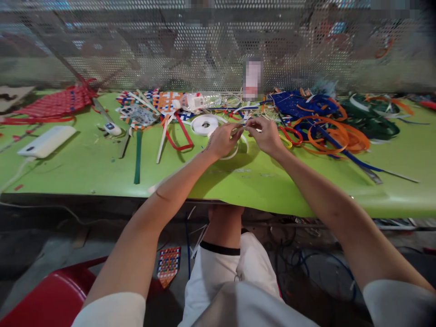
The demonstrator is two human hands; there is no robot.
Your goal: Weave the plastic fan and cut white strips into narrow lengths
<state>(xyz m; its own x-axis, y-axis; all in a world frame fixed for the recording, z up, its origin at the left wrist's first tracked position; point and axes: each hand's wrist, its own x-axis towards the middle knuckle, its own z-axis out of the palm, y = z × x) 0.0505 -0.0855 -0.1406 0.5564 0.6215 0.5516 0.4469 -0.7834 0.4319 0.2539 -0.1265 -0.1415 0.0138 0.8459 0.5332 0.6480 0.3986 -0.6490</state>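
Observation:
My left hand (223,140) and my right hand (265,133) are raised close together over the green table (259,190). Between their pinched fingertips is a thin pale strip (243,126), small and partly hidden by the fingers. Just behind my left hand lies a roll of white strip (204,124), and a loop of white strip (245,144) curves below the fingers. A red strip loop (295,135) rests to the right of my right hand.
Woven pieces and a clear bottle (204,101) lie at the back. Blue strips (289,105) and orange coils (350,136) spread at right. A white power bank (47,141) and red woven piece (63,102) lie left. A perforated metal screen (218,50) stands behind.

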